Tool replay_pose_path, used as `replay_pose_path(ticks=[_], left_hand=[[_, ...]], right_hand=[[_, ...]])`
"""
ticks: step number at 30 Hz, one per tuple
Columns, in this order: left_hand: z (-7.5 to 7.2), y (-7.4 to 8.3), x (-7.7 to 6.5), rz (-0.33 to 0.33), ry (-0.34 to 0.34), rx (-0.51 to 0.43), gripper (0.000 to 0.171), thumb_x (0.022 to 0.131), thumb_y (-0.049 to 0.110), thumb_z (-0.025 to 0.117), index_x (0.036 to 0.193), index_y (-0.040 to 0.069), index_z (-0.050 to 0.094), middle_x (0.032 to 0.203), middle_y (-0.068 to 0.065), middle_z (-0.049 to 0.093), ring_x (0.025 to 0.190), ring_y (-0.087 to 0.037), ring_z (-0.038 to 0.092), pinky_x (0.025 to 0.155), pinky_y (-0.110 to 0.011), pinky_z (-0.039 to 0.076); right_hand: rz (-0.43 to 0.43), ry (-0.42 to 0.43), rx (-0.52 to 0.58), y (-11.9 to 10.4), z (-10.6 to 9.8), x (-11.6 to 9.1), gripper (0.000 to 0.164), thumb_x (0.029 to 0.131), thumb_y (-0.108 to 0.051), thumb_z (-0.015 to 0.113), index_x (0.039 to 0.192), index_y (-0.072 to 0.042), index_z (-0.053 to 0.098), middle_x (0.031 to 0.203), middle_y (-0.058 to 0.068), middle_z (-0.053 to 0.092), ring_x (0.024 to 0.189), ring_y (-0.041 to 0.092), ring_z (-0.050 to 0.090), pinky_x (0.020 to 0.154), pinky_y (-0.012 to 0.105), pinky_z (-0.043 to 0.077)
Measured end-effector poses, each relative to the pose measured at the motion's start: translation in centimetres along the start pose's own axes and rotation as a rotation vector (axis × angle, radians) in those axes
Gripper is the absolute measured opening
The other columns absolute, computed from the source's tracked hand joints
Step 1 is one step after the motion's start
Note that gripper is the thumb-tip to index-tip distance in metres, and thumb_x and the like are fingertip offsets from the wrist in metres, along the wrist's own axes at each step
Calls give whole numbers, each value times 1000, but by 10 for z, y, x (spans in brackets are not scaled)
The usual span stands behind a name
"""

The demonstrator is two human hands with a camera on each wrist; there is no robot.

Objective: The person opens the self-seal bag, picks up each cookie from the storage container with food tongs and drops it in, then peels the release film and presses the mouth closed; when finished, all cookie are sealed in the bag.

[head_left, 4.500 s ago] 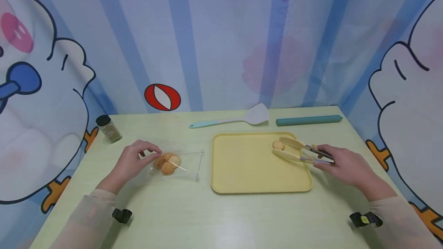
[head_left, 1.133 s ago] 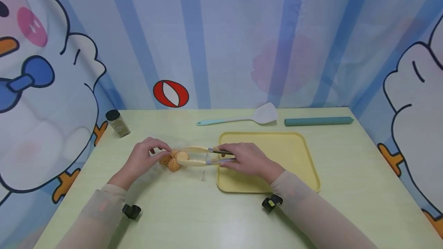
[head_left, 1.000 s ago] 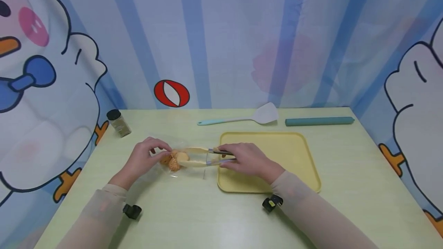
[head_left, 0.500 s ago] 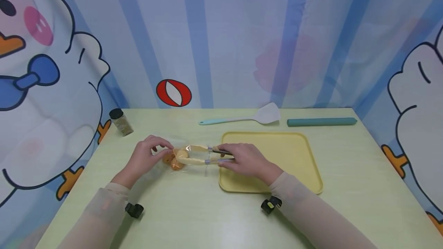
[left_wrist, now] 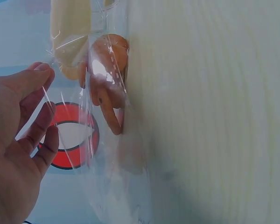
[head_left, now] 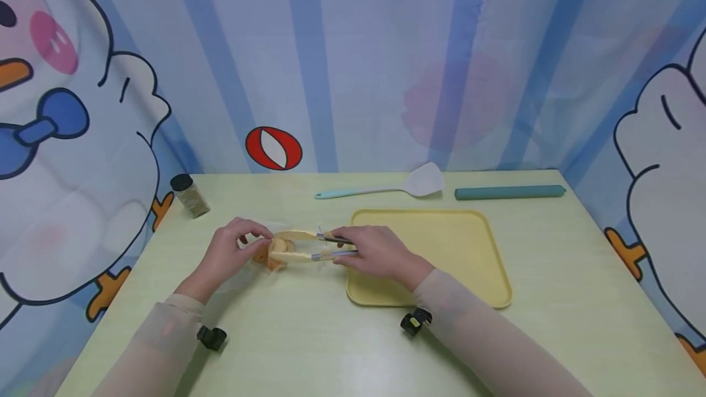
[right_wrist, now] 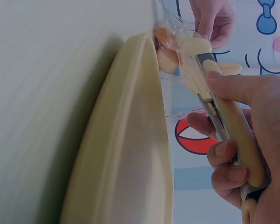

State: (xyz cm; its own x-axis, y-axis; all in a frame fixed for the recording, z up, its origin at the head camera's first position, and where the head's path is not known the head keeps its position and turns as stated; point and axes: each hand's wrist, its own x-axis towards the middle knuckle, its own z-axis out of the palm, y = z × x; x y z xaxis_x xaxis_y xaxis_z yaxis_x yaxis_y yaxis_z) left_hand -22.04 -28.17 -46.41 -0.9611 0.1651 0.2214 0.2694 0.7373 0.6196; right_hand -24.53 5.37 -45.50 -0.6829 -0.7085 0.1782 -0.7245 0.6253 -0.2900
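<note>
My left hand [head_left: 234, 253] pinches the edge of a clear plastic bag [left_wrist: 109, 186] between thumb and fingers. Inside the bag lie several small brown pastries [left_wrist: 105, 65], one of them spiral-shaped in the earlier views. My right hand [head_left: 380, 254] grips cream-tipped metal tongs [right_wrist: 235, 135], whose tips reach left into the bag. Between those tips sits a pale round piece [head_left: 282, 245], close to the left fingertips. Glare on the plastic and the tongs partly hide the pastries.
A yellow tray [head_left: 430, 268] lies under and beside the right hand. Behind it rest a spatula [head_left: 421, 181] and a teal stick [head_left: 510, 192]. A black-capped spice jar [head_left: 190, 196] stands at the back left of the table [head_left: 353, 348].
From the tray, my right hand has brought the tongs and the pale round piece left to the bag. Within the last half second the tongs moved slightly deeper into it. My left hand stayed there.
</note>
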Motion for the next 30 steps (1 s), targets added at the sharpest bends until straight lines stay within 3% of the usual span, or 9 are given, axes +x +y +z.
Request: replay_pose_path(ticks=[7, 15, 22, 30], left_hand=[[-2, 0, -1, 4, 6, 15, 13, 95, 17, 76, 105, 24, 78, 112, 2, 74, 103, -23, 60, 81, -35, 50], [-3, 0, -2, 6, -2, 13, 13, 95, 15, 76, 106, 22, 78, 112, 1, 74, 104, -22, 59, 82, -36, 50], [-1, -1, -2, 13, 8, 25, 12, 94, 14, 76, 103, 22, 78, 108, 2, 75, 101, -23, 60, 80, -34, 50], [0, -1, -4, 20, 6, 18, 11, 93, 15, 78, 102, 21, 79, 107, 1, 75, 101, -24, 60, 79, -32, 49]], right_hand=[[12, 0, 15, -1, -1, -2, 54, 97, -51, 68, 143, -23, 60, 125, -2, 74, 93, 16, 71, 75, 39, 56], [34, 26, 27, 7, -8, -20, 54, 95, -48, 70, 140, -21, 61, 121, -2, 75, 102, 19, 73, 81, 41, 58], [99, 54, 35, 20, -20, -46, 53, 94, -47, 72, 138, -19, 62, 114, -3, 76, 96, 19, 73, 78, 40, 57], [190, 116, 14, 42, -37, -91, 55, 94, -49, 72, 139, -19, 62, 111, -2, 75, 82, 11, 67, 70, 36, 53]])
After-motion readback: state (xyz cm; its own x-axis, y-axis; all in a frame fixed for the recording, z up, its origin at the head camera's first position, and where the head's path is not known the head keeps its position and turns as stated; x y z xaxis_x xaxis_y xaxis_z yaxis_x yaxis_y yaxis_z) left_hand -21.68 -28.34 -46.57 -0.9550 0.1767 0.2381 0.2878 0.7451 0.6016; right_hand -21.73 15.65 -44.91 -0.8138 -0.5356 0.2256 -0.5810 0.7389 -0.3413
